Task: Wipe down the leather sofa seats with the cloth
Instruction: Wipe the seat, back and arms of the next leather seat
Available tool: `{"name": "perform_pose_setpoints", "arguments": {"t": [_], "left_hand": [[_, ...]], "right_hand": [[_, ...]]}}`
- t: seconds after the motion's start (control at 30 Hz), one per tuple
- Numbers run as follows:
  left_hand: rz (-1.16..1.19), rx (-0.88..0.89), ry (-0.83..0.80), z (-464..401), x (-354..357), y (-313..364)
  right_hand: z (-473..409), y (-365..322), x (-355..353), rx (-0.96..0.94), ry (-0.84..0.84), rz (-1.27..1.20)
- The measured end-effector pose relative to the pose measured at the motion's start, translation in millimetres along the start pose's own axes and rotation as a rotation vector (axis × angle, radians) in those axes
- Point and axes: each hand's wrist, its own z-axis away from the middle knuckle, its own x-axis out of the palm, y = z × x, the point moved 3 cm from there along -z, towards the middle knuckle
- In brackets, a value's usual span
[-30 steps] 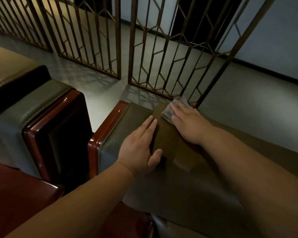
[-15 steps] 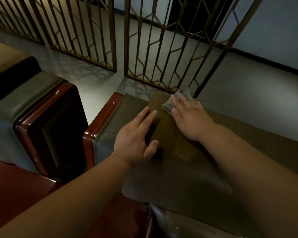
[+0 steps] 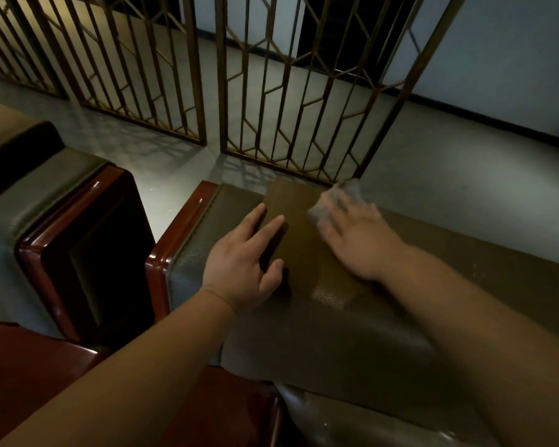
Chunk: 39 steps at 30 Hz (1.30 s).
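Since a second ago both hands have barely shifted on the brown leather sofa, whose top runs from its red wooden end off to the right. Left hand rests flat, fingers straight and spread. Right hand, blurred, presses the grey cloth at the far edge, fingers flat on it
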Motion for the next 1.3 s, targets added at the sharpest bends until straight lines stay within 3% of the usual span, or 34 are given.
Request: {"name": "perform_pose_setpoints", "arguments": {"t": [0.1, 0.2, 0.27, 0.33, 0.4, 0.53, 0.63, 0.7, 0.8, 0.87, 1.0, 1.1, 1.23, 1.3], "left_hand": [[-0.034, -0.025, -0.03, -2.0, 0.4, -1.3], [-0.038, -0.044, -0.056, -2.5, -0.1, -0.4], [-0.064, -0.075, -0.092, -3.0, -1.3, 2.8], [-0.135, -0.107, -0.136, -3.1, -5.1, 8.4], [-0.273, -0.104, -0.163, -5.5, -9.8, 16.6], [-0.295, -0.047, -0.129, -38.5, 0.3, 57.3], [-0.233, -0.092, -0.181, -62.4, 28.2, 73.8], [-0.301, -0.108, -0.15, -63.9, 42.2, 71.3], [-0.347, -0.1, -0.096, -61.0, 44.1, 65.1], [-0.351, -0.099, -0.097, -60.6, 43.1, 65.7], [-0.354, -0.085, -0.109, -61.5, 45.4, 64.9], [-0.368, -0.104, -0.108, -62.9, 45.8, 64.8], [-0.354, -0.102, -0.102, -60.8, 42.8, 68.0], [-0.367, -0.105, -0.109, -61.0, 41.0, 69.4]], "right_hand": [[84.6, -36.7, 36.5, -0.294, 0.086, 0.157], [105.8, -25.4, 38.9, -0.39, 0.062, 0.225], [77.5, -11.3, 18.8, -0.277, 0.055, 0.122], [46.0, 2.5, -1.5, -0.028, 0.021, -0.014], [44.2, -0.5, -0.3, 0.087, 0.018, 0.017], [123.6, -24.4, 44.6, -0.225, 0.06, 0.177], [131.3, 3.6, 48.1, -0.329, -0.025, 0.252], [103.0, 25.4, 30.5, -0.256, -0.008, 0.212], [51.1, 44.0, -3.3, 0.02, -0.01, -0.019], [49.2, 39.8, -3.2, 0.091, 0.001, -0.017], [129.2, 7.8, 35.2, -0.197, 0.046, 0.069], [118.1, 37.3, 27.3, -0.231, 0.012, 0.064], [33.0, 88.2, -18.0, 0.161, -0.009, -0.141], [22.2, 86.8, -24.6, 0.21, 0.088, -0.224]]}}
